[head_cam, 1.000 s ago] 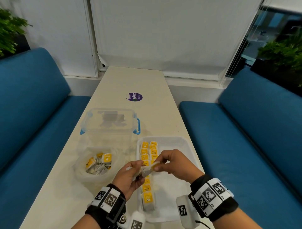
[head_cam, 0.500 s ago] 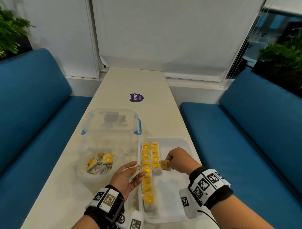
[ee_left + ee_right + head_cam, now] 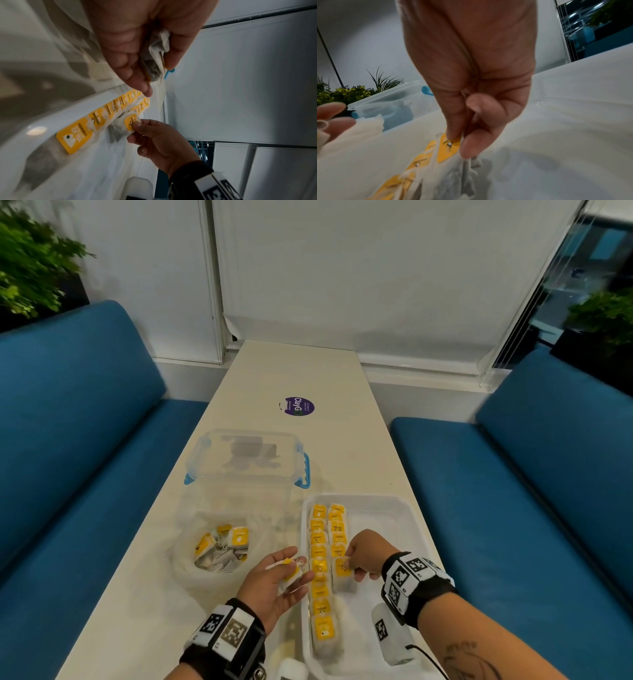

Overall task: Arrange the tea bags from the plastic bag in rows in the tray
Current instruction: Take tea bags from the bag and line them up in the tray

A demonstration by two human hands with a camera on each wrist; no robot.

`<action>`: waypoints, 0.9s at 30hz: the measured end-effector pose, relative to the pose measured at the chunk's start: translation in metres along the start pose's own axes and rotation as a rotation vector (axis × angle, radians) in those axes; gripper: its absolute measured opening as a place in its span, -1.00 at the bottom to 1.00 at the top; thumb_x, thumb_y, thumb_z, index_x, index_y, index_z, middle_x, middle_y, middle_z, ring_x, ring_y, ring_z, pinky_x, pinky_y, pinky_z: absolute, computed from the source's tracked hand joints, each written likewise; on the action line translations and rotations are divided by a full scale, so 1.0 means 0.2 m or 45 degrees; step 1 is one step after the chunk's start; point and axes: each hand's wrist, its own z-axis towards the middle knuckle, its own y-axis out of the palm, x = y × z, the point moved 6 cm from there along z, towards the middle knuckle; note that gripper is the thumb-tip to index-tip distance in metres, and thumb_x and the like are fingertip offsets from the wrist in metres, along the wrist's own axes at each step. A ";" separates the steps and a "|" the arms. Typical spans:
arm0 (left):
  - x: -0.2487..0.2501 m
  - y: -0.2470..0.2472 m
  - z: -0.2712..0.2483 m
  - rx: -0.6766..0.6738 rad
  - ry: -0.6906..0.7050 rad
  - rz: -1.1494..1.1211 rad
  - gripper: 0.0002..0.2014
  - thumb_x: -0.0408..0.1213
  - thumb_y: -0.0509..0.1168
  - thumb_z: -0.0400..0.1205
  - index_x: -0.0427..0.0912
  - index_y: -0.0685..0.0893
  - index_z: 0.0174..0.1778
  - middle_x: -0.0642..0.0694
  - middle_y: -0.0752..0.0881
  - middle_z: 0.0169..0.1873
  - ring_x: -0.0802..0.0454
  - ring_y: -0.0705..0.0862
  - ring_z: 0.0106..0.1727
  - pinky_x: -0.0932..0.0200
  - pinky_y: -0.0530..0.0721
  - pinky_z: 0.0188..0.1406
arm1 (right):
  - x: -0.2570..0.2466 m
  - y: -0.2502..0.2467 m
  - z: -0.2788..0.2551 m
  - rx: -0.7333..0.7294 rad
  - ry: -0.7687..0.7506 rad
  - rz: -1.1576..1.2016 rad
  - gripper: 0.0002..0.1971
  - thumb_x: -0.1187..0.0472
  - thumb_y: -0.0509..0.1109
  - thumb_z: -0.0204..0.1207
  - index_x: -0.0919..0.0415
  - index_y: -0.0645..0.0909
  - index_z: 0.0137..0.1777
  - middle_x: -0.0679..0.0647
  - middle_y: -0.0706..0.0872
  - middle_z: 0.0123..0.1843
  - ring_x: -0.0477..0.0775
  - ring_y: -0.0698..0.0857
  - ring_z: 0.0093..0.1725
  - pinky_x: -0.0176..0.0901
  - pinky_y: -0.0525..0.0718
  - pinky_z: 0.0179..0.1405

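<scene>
My head camera looks forward and down the long table from its near end, wide enough to take in both wrists. My left wrist camera sits very close behind my left hand, rolled sideways, facing across the tray toward my right hand. My right wrist camera hangs low over the tray, close behind the right hand, facing far and left toward the clear container. All three share the tray's rows of tea bags.
</scene>
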 end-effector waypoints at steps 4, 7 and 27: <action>0.00 0.00 0.01 -0.020 0.000 0.019 -0.75 -0.55 0.15 0.62 -0.18 0.61 0.07 -0.18 0.74 -0.01 -0.09 0.79 -0.21 0.20 0.69 -0.39 | 0.00 -0.01 0.04 0.054 0.021 0.027 -0.73 0.28 0.34 0.59 0.12 0.41 -0.33 0.04 0.59 -0.48 -0.07 0.51 -0.51 -0.33 0.44 -0.55; 0.00 0.01 0.00 -0.055 -0.010 0.002 -0.70 -0.60 0.11 0.60 -0.19 0.61 0.11 -0.20 0.72 0.06 -0.18 0.75 -0.06 0.14 0.67 -0.32 | 0.00 -0.01 0.04 0.105 0.010 0.016 -0.71 0.27 0.41 0.54 0.13 0.39 -0.35 0.03 0.57 -0.42 -0.07 0.56 -0.46 -0.34 0.49 -0.53; -0.01 0.16 -0.05 -0.136 0.037 -0.060 -0.63 -0.12 -0.02 0.73 -0.17 0.64 0.19 -0.19 0.73 0.01 -0.06 0.65 -0.14 0.10 0.55 -0.15 | -0.27 0.03 -0.36 0.073 -0.582 0.355 -0.71 0.37 0.55 0.35 0.33 0.62 0.06 -0.23 0.57 -0.52 -0.26 0.50 -0.49 -0.46 0.41 -0.52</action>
